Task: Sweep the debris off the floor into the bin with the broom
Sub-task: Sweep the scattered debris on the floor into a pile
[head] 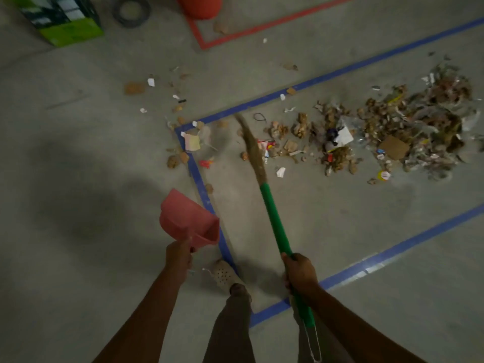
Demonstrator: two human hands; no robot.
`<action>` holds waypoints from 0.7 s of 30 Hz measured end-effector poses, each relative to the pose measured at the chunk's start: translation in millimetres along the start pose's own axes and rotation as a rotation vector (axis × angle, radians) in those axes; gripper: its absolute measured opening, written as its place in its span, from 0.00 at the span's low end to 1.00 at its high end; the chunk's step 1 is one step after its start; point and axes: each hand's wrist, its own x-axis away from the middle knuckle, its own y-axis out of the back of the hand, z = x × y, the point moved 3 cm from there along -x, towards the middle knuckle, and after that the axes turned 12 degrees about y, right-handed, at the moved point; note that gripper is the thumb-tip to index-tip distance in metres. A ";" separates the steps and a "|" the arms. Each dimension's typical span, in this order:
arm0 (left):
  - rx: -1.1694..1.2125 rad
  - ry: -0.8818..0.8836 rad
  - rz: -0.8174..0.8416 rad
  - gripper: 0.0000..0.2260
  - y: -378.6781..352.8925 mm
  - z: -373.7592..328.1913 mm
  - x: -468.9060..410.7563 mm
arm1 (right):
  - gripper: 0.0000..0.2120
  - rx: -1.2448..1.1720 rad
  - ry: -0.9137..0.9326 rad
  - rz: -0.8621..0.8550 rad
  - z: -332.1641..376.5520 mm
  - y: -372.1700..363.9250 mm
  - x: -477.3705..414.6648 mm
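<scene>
My right hand [300, 272] grips the green handle of a broom [273, 218]. Its straw bristles [252, 148] reach forward onto the floor among scattered scraps. My left hand [178, 258] holds a pink dustpan [188, 218] by its handle, raised off the floor to the left of the broom. A large heap of debris [408, 127], made of paper, leaves and cardboard bits, lies to the right inside a rectangle of blue tape [195, 176]. Smaller scraps [180, 108] are spread beyond the tape's far left corner. An orange-red bin [200, 6] stands at the top edge, partly cut off.
A green and black box [62, 19] sits at the far left. A dark ring of tape [131, 11] lies beside it. Red tape [235, 35] marks the floor around the bin. My leg and perforated shoe [225, 275] stand on the blue tape between my arms.
</scene>
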 end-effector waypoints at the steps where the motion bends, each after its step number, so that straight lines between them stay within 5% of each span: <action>1: 0.021 0.001 -0.013 0.19 13.8 0.0 -6.4 | 0.14 0.004 -0.008 0.048 4.0 -18.8 2.0; 10: 0.069 0.061 -0.085 0.20 82.9 -0.4 -46.0 | 0.13 0.306 -0.046 0.354 19.4 -125.8 -30.0; 21: -0.036 0.037 -0.052 0.17 42.2 -53.4 -69.3 | 0.12 -0.159 -0.277 -0.080 40.0 -23.6 -123.2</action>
